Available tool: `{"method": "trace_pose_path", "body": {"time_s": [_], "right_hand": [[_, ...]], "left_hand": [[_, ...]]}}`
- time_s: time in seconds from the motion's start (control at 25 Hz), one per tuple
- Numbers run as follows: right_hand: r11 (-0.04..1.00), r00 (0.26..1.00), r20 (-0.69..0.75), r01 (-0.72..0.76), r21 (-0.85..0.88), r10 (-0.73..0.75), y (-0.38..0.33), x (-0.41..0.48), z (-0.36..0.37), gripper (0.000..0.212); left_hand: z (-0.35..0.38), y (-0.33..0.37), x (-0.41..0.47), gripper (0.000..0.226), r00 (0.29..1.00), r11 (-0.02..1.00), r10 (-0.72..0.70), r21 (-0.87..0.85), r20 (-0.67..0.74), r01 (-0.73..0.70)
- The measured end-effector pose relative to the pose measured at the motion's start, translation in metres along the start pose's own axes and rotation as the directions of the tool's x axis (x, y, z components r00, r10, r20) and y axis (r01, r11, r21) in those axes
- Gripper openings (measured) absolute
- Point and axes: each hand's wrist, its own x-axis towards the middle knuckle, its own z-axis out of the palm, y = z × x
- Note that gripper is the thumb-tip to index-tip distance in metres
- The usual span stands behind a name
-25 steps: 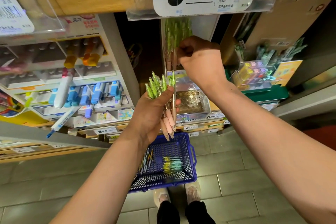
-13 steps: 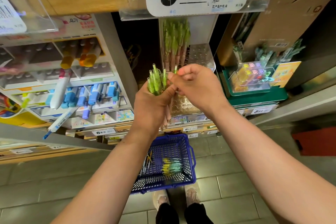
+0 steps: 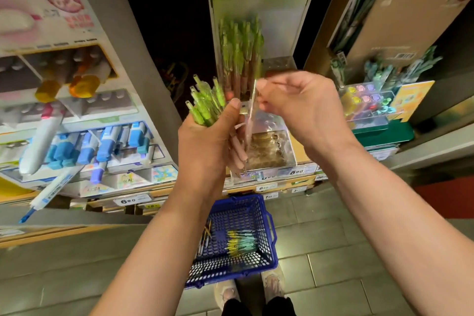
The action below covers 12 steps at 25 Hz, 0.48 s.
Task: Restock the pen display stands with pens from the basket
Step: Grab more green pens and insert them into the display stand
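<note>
Left hand [image 3: 207,143]: fingers curled round a bundle of green-capped pens [image 3: 205,102], centre.
Right hand [image 3: 305,110]: pinches one blurred pen [image 3: 250,115], just right of the bundle.
Pen display stand [image 3: 282,20]: far, behind the hands, with green pens upright in it.
Blue basket [image 3: 238,210]: near, on the floor, with loose pens inside.

Left hand [image 3: 207,141] clenched upright, right hand [image 3: 302,110] pinching beside it

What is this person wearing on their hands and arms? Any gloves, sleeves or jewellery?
Nothing that shows. The left hand and right hand are bare, with no gloves, rings or bracelets on the sides in view. The left forearm and right forearm are bare too: no watch, and no sleeve enters the picture.
</note>
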Motion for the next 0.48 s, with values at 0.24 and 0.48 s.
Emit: {"method": "trace_pose_path", "body": {"time_s": [0.24, 0.48], "right_hand": [[0.941, 0.915, -0.247, 0.337, 0.034, -0.319, -0.02, 0.041, -0.012, 0.007], [0.894, 0.9, -0.108, 0.395, -0.212, -0.423, -0.007, 0.049, 0.007, 0.007]], "left_hand": [[-0.019, -0.002, 0.004, 0.015, 0.998, 0.995, -0.053, -0.086, 0.032, 0.055], [-0.026, -0.006, 0.002, 0.018, 0.995, 0.996, -0.073, -0.043, 0.067, 0.076]]}}
